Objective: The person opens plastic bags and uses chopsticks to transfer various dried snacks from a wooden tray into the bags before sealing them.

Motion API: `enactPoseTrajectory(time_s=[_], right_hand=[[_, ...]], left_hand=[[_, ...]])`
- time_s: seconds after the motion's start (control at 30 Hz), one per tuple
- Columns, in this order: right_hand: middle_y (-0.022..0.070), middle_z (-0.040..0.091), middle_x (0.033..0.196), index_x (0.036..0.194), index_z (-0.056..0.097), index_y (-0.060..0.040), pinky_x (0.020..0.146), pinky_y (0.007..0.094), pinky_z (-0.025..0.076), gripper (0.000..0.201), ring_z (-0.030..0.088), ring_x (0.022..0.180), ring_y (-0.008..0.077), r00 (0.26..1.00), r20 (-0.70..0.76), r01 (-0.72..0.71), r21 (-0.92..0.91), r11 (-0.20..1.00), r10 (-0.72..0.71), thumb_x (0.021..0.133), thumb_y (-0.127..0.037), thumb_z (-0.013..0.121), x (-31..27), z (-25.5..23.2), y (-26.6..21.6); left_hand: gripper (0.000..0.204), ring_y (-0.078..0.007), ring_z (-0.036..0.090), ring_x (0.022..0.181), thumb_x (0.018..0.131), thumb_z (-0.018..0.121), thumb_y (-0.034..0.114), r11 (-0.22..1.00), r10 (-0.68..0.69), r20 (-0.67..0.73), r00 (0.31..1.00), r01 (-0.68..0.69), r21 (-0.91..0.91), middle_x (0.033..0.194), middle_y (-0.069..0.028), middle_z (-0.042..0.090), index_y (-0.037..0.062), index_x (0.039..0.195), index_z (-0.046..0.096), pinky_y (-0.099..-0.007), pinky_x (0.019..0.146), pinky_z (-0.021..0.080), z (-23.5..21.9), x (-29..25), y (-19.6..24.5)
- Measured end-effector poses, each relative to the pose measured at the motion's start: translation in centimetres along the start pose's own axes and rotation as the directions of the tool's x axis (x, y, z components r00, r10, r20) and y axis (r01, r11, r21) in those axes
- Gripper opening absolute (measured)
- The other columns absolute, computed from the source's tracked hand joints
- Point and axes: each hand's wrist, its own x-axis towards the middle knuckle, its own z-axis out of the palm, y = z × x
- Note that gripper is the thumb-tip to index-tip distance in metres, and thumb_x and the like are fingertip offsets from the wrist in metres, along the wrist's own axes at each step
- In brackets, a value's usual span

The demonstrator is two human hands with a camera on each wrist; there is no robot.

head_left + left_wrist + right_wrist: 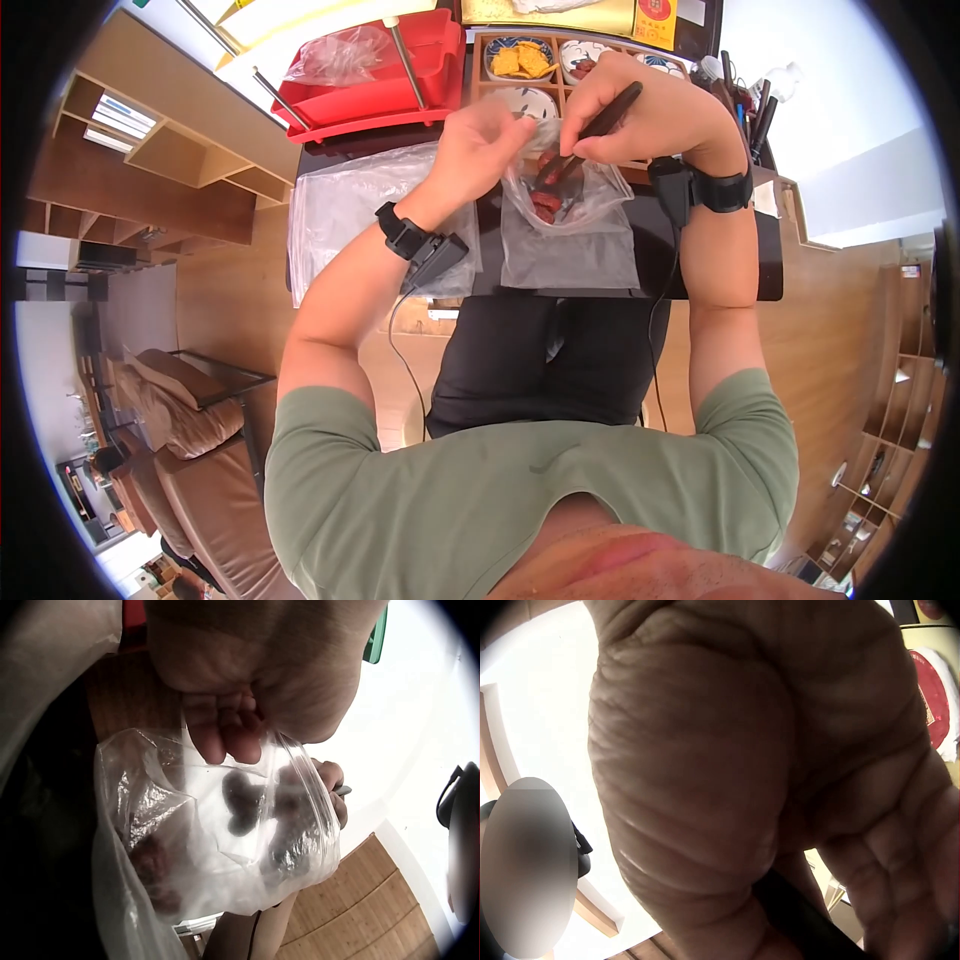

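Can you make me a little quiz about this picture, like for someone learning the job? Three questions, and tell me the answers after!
1. What does the right hand hold?
A) a cup
B) a slim dark tool
C) a book

2. True or false: the yellow pieces are inside the clear bag.

3. Fill in the gap: the red tray is nearer the ____ hand.

Key:
1. B. Its lower end reaches down toward the reddish pieces in the bag.
2. False. The yellow pieces are in a patterned bowl.
3. Left. The left hand is at the mouth of the bag.
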Motion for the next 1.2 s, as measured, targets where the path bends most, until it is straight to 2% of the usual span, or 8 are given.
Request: enactPoseTrajectory(time_s=[0.33, 0.53, 0.73, 0.8, 0.87, 0.93, 1.07, 1.2], right_hand=[[0.0056, 0.073, 0.077, 0.090, 0.077, -0.0005, 0.063, 0.0245, 0.052, 0.010, 0.066, 0.069, 0.0111, 1.000, 0.009, -0.016, 0.111, 0.994, 0.015, 0.082, -0.004, 0.072, 0.3, 0.7, -0.1], [0.0052, 0.072, 0.077, 0.092, 0.079, -0.0036, 0.061, 0.0235, 0.051, 0.012, 0.066, 0.072, 0.0088, 0.979, 0.012, -0.203, 0.156, 0.967, 0.203, 0.082, -0.003, 0.073, 0.0, 0.8, -1.0], [0.0119, 0.074, 0.080, 0.093, 0.075, 0.0033, 0.059, 0.0296, 0.052, 0.012, 0.071, 0.072, 0.0178, 0.996, -0.085, 0.008, 0.385, 0.923, 0.027, 0.089, -0.008, 0.073, -1.8, -2.3, -0.7], [0.0074, 0.075, 0.083, 0.096, 0.075, 0.0055, 0.061, 0.0247, 0.052, 0.013, 0.068, 0.072, 0.0112, 0.831, -0.469, -0.071, 0.447, 0.892, 0.301, 0.094, -0.007, 0.071, -2.5, -2.6, -1.3], [0.0088, 0.075, 0.082, 0.096, 0.076, 0.0040, 0.061, 0.0253, 0.053, 0.013, 0.067, 0.068, 0.0114, 0.780, -0.567, -0.074, 0.336, 0.939, 0.264, 0.091, -0.008, 0.073, -2.3, -3.6, 1.6], [0.0094, 0.074, 0.080, 0.094, 0.076, 0.0026, 0.060, 0.0270, 0.053, 0.015, 0.068, 0.068, 0.0118, 0.594, -0.764, -0.298, 0.081, 0.951, 0.251, 0.086, -0.010, 0.075, -2.1, -3.7, 3.4], [0.0103, 0.073, 0.072, 0.091, 0.076, 0.0021, 0.059, 0.0294, 0.053, 0.020, 0.068, 0.065, 0.0140, 0.650, -0.715, -0.385, -0.017, 0.923, 0.258, 0.082, -0.016, 0.076, -2.3, -4.0, 6.1], [0.0132, 0.070, 0.065, 0.089, 0.075, 0.0012, 0.059, 0.0308, 0.053, 0.023, 0.069, 0.060, 0.0197, 0.571, -0.753, -0.560, -0.066, 0.826, 0.327, 0.081, -0.021, 0.074, -1.6, -3.4, 7.0]], left_hand=[[0.028, -0.0054, 0.055, 0.054, 0.096, 0.070, 0.011, 0.999, 0.004, -0.023, 1.000, -0.005, -0.040, 0.062, 0.0018, 0.060, 0.0073, 0.073, 0.055, -0.0245, 0.049, 0.043, 0.3, 0.0, 0.0], [0.026, -0.0048, 0.056, 0.055, 0.096, 0.070, 0.011, 0.998, -0.005, -0.023, 1.000, 0.004, -0.060, 0.064, 0.0034, 0.061, 0.0078, 0.074, 0.057, -0.0239, 0.050, 0.043, 0.3, 0.0, 0.1], [0.024, -0.0053, 0.054, 0.052, 0.101, 0.065, 0.013, 1.000, 0.021, -0.003, 1.000, -0.021, 0.003, 0.067, 0.0016, 0.060, 0.0050, 0.080, 0.056, -0.0217, 0.048, 0.045, 0.4, -0.1, 0.3], [0.021, -0.0050, 0.057, 0.055, 0.097, 0.069, 0.011, 0.998, -0.012, 0.004, 1.000, 0.012, -0.059, 0.067, 0.0021, 0.063, 0.0054, 0.079, 0.061, -0.0228, 0.049, 0.042, 0.3, -0.2, 0.2], [0.022, -0.0043, 0.056, 0.054, 0.097, 0.069, 0.011, 0.997, 0.003, 0.018, 1.000, -0.002, -0.073, 0.067, 0.0023, 0.062, 0.0060, 0.079, 0.060, -0.0222, 0.048, 0.041, 0.2, -0.2, 0.0], [0.024, -0.0035, 0.056, 0.054, 0.097, 0.069, 0.011, 0.996, 0.010, 0.022, 1.000, -0.008, -0.088, 0.067, 0.0025, 0.062, 0.0070, 0.077, 0.057, -0.0213, 0.048, 0.041, 0.3, -0.2, -0.1], [0.027, -0.0018, 0.054, 0.054, 0.098, 0.068, 0.011, 0.998, 0.000, 0.008, 1.000, 0.001, -0.061, 0.066, 0.0041, 0.060, 0.0078, 0.075, 0.054, -0.0202, 0.048, 0.039, 0.3, -0.2, -0.1], [0.027, -0.0007, 0.052, 0.054, 0.098, 0.068, 0.011, 0.998, 0.013, 0.000, 1.000, -0.013, -0.063, 0.065, 0.0053, 0.058, 0.0078, 0.076, 0.054, -0.0197, 0.048, 0.038, 0.4, -0.2, -0.3]])
